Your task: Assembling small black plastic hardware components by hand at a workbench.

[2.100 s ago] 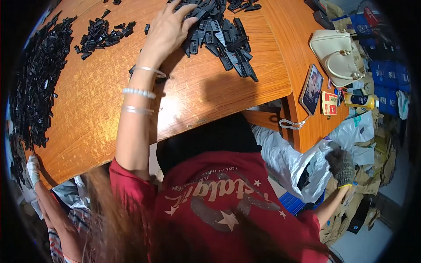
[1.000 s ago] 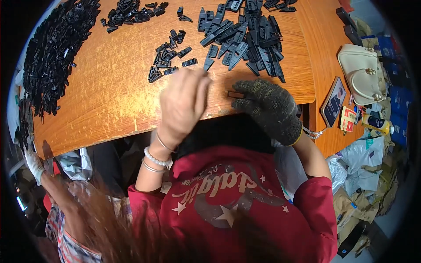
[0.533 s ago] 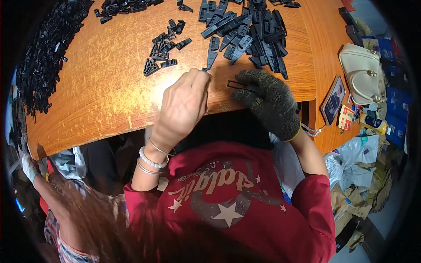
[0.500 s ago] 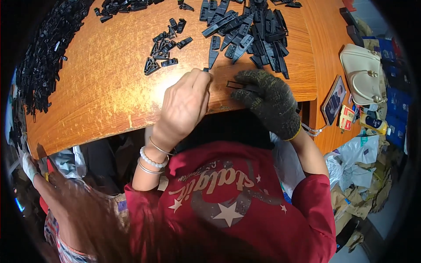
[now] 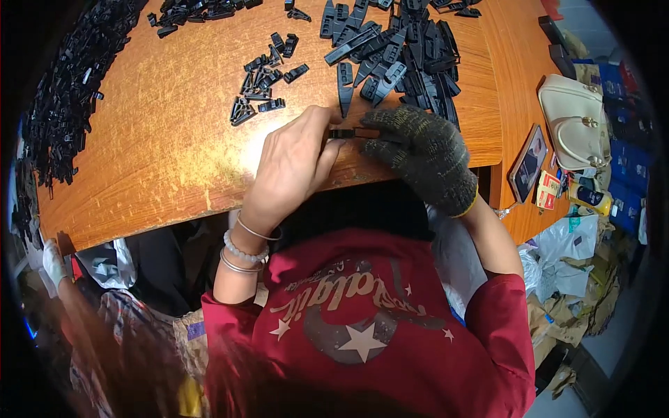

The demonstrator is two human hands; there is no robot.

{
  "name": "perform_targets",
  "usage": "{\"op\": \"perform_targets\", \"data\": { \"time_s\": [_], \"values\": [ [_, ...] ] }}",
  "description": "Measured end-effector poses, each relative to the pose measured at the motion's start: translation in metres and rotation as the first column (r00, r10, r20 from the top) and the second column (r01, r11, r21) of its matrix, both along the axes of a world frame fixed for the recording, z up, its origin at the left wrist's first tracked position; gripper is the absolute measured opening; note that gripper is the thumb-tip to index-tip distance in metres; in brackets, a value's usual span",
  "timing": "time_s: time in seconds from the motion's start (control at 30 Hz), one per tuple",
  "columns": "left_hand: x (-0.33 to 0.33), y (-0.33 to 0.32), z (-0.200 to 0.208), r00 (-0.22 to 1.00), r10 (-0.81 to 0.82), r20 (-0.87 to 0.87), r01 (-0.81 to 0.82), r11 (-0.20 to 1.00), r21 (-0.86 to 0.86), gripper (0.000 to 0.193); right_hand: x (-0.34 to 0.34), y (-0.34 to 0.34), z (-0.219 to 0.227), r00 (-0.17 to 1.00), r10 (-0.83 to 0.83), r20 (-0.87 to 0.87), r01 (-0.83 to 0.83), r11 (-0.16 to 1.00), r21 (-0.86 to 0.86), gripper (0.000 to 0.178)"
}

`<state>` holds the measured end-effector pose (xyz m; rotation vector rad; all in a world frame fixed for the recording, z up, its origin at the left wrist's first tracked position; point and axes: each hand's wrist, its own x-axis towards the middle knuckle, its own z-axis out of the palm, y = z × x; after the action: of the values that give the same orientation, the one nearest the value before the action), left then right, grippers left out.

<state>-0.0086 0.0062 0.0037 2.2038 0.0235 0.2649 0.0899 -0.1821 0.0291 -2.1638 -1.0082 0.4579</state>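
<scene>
My bare left hand (image 5: 289, 155), with bracelets on the wrist, pinches a small black plastic piece (image 5: 339, 133) above the table's near edge. My right hand (image 5: 425, 150), in a dark knitted glove, is closed on a narrow black plastic frame (image 5: 367, 132). The two parts meet end to end between my hands; whether they are joined I cannot tell. Just beyond my fingers lies a tapered black plastic part (image 5: 345, 90), at the front of a pile of similar long parts (image 5: 418, 56). A loose group of small black clips (image 5: 261, 80) rests beyond my left hand.
On the wooden table (image 5: 167, 118), a large heap of small black parts (image 5: 73, 83) covers the left side, with more black parts (image 5: 202, 10) at the far edge. A phone (image 5: 528, 164) and a cream handbag (image 5: 573, 118) are at right. Another person's gloved hand (image 5: 54, 261) shows at lower left.
My left hand has come toward the right hand, and the small piece now meets the frame. The other person's arm at lower left has shifted slightly.
</scene>
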Motion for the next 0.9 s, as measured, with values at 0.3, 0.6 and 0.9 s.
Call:
{"op": "perform_targets", "data": {
  "time_s": [0.3,0.6,0.9],
  "values": [
    [0.003,0.000,-0.003,0.999,-0.034,0.042,0.032,0.998,0.057,0.022,0.009,0.003,0.005,0.927,0.232,0.295,-0.195,0.969,-0.148,0.030],
    [0.000,-0.009,0.002,0.987,0.030,0.161,-0.033,0.999,0.018,0.013,0.000,0.036,0.007,0.656,0.312,0.688,-0.385,0.922,-0.051,0.022],
    [-0.002,-0.014,-0.011,0.980,0.035,0.198,-0.038,0.999,0.008,0.020,0.002,0.044,0.007,0.794,0.368,0.484,-0.347,0.928,-0.137,0.029]
  ]
}}
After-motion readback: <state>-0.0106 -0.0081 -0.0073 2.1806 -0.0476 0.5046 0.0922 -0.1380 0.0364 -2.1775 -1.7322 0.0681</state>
